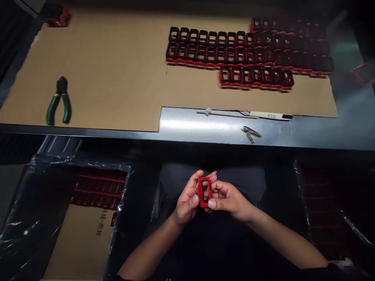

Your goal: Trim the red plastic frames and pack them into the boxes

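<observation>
Rectangular red-and-black plastic frame [204, 192] stands pinched between the thumbs [194, 199] and fingers of the left hand [186, 202] and right hand [227, 199], both gripping it close and steady by its long sides, below the steel table edge [187, 134] and well apart from the rows of matching frames [216, 50].

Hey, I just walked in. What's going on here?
A person is holding a small red-and-black rectangular frame between their left hand and right hand. On the steel bench ahead, rows of matching frames lie on a brown cardboard sheet, with green-handled pliers off to the left.
</observation>
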A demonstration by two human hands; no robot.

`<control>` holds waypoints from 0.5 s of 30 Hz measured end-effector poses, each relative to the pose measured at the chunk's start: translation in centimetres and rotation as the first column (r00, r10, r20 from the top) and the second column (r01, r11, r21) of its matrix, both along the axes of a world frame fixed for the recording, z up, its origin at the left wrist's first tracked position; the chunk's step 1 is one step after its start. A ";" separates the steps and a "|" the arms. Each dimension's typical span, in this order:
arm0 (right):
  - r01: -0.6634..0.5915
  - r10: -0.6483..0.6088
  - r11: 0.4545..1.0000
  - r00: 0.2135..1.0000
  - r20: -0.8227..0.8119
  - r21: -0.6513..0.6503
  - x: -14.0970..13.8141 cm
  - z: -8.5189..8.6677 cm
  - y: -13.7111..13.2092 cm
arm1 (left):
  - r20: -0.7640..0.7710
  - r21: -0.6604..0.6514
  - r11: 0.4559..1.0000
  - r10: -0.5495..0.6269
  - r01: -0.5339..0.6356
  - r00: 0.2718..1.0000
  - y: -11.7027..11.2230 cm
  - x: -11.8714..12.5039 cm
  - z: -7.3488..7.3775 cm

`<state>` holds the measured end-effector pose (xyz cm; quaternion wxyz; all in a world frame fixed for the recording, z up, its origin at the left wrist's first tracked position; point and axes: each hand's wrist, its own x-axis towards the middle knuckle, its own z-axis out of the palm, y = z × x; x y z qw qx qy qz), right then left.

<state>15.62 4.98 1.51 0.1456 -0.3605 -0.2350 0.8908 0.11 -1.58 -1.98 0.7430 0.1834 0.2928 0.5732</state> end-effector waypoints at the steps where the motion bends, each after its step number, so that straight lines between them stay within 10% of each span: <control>1: -0.027 0.027 1.000 1.000 0.004 0.005 -0.4 -0.1 0.1 | 0.010 -0.024 0.999 0.023 -0.023 1.000 0.0 0.0 0.0; 6: -0.218 0.214 0.969 0.976 0.042 0.118 -2.7 0.1 0.0 | -0.169 -0.115 0.979 0.146 -0.167 0.975 -1.2 -1.1 0.8; 9: -0.340 0.323 0.919 0.940 0.113 0.198 -3.3 0.0 -0.1 | -0.479 -0.198 0.905 0.247 -0.378 0.842 -3.6 -6.0 2.1; 15: -0.341 0.255 0.920 0.895 0.367 0.193 -1.5 -2.7 1.0 | -0.944 -0.175 0.472 0.168 -0.864 0.283 -13.9 -22.2 3.1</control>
